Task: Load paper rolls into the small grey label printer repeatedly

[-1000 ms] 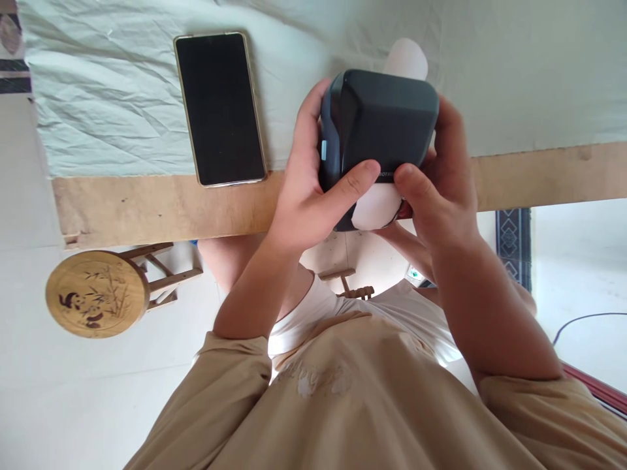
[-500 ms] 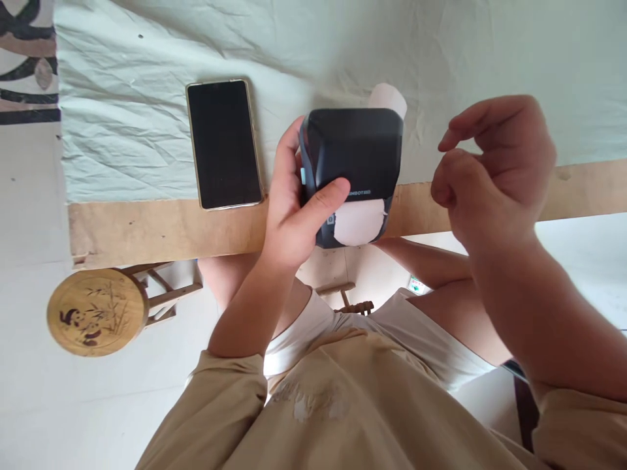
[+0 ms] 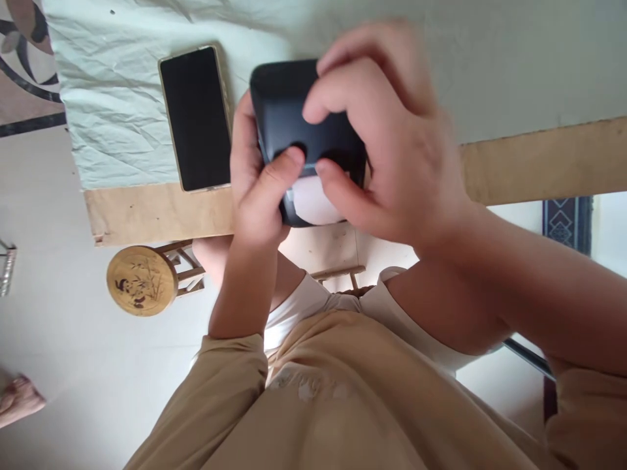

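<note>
A small dark label printer (image 3: 284,114) with white paper (image 3: 311,202) showing at its near end is held above the table's front edge. My left hand (image 3: 255,189) grips its left side, thumb across the front. My right hand (image 3: 386,143) lies over its top and right side, fingers on the lid and thumb near the paper slot. Much of the printer is hidden under my right hand.
A black phone (image 3: 196,117) lies screen up on the pale green cloth (image 3: 122,117) to the left of the printer. The wooden table edge (image 3: 539,156) runs across. A round wooden stool (image 3: 142,281) stands on the floor at left. Another person's foot (image 3: 19,399) shows at bottom left.
My right hand, lifted off to the right half a second ago, has come back down over the printer. The printer and my left hand have shifted left and up in view.
</note>
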The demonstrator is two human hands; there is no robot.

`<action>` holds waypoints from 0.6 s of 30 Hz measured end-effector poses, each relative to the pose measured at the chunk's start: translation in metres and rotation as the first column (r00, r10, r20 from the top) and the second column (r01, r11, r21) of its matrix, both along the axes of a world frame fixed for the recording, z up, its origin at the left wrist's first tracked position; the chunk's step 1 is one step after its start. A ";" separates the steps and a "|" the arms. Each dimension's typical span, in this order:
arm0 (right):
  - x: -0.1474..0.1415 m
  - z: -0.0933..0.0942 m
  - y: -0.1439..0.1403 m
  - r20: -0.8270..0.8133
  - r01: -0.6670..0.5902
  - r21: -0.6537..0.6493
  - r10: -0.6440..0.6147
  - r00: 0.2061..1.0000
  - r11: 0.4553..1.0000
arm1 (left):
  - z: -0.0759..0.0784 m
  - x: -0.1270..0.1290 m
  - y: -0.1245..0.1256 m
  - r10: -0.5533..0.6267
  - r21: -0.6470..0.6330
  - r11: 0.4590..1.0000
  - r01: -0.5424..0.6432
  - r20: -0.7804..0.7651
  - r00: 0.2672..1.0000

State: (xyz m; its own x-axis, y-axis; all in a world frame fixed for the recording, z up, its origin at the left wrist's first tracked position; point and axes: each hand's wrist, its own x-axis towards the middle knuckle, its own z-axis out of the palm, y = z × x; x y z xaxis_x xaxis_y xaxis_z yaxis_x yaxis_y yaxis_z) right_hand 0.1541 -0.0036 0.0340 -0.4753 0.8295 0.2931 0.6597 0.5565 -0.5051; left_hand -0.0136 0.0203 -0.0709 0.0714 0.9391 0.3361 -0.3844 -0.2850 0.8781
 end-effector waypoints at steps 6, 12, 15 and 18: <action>-0.005 0.005 0.000 0.081 0.055 0.028 -0.057 0.995 0.998 | 0.025 0.020 -0.025 -0.086 -0.084 0.992 0.096 0.115 0.990; -0.006 0.011 -0.006 0.345 0.086 -0.082 -0.053 0.937 0.993 | 0.056 0.048 -0.092 -0.036 -0.258 0.964 0.072 0.142 0.989; -0.004 0.011 -0.008 0.388 0.049 -0.106 -0.004 0.922 0.993 | 0.061 0.055 -0.097 0.026 -0.297 0.955 0.001 0.086 0.996; 0.000 0.010 -0.007 0.375 0.013 -0.111 0.030 0.926 0.994 | 0.058 0.049 -0.073 0.086 -0.315 0.946 -0.072 0.030 0.996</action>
